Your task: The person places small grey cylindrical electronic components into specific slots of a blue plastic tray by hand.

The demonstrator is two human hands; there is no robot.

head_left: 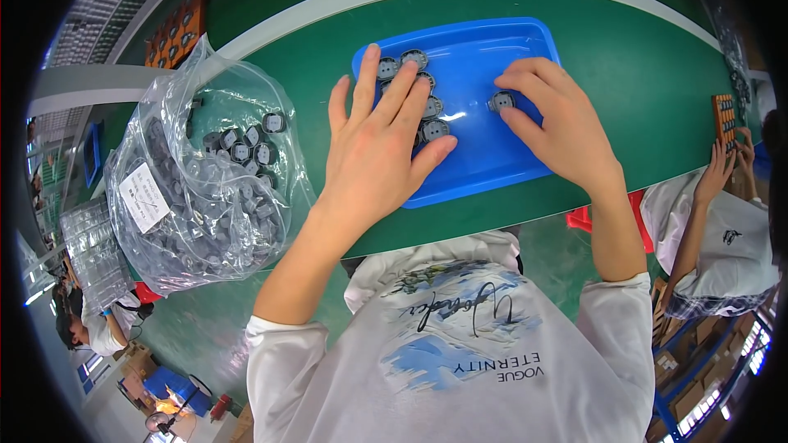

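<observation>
A shallow blue tray lies on the green table before me. In its left part several small grey, rounded-square plastic parts are grouped close together in rows. My left hand lies over this group with its fingers spread, hiding some of the parts. Toward the tray's middle, my right hand has thumb and forefinger curled around a single grey plastic part, apart from the group.
Left of the tray, a clear plastic bag with a white label holds many more grey parts, some at its mouth. An orange rack sits at far left. At the right, another person's hands touch a similar orange rack.
</observation>
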